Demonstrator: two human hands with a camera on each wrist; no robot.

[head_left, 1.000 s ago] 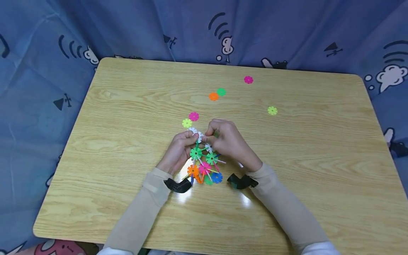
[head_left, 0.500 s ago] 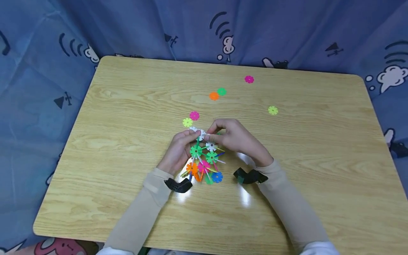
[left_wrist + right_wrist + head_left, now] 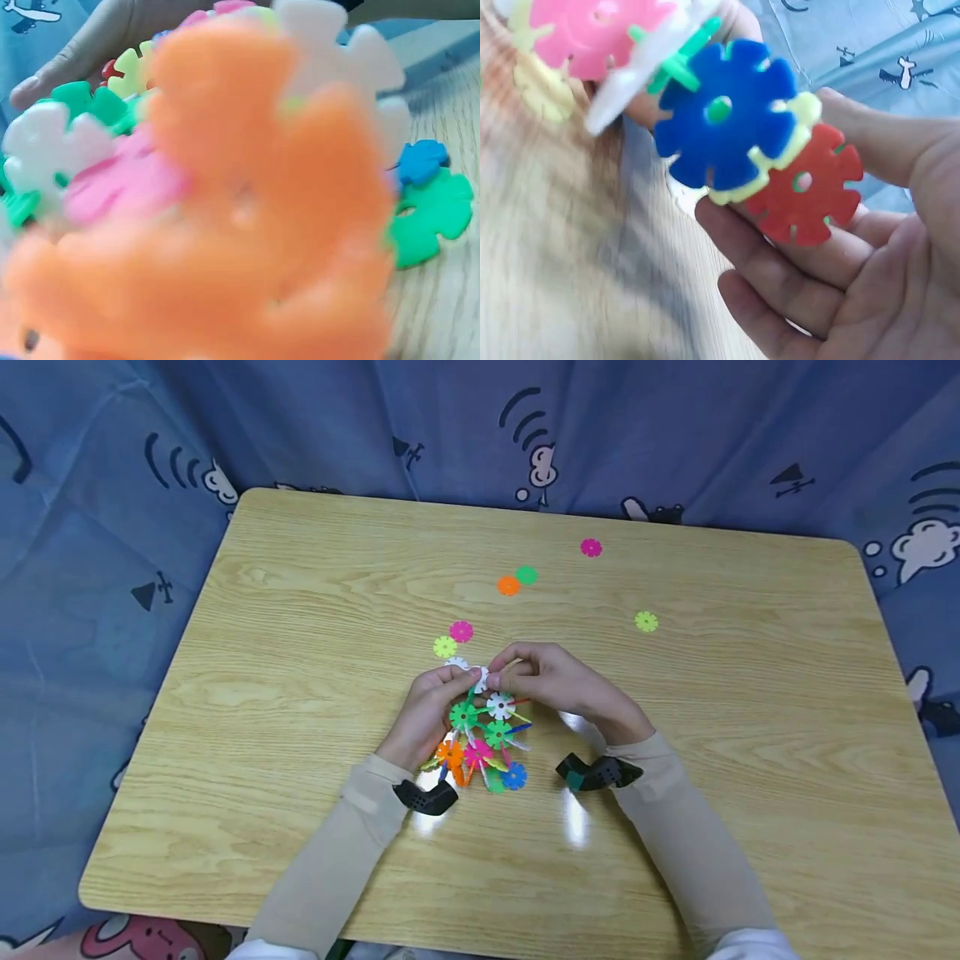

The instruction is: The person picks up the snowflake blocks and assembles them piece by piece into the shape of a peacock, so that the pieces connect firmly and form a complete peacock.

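Over the counter (image 3: 300,652), the left hand (image 3: 426,706) pinched a white disc (image 3: 483,683) at the far end of the linked cluster (image 3: 477,753) between the hands; the right hand (image 3: 566,681) met that disc's edge, its own grip hidden. Joining neatly probably called for squared notches, a firm left hold and gentle, straight pressure.

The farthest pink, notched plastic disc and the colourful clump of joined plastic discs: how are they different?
The pink plastic disc is one piece; the colourful clump of joined plastic discs has many. The disc is all pink; the clump mixes green, white, orange, pink and blue. The disc lies flat on the wooden table; the left hand pinches the clump. Both have notched edges.
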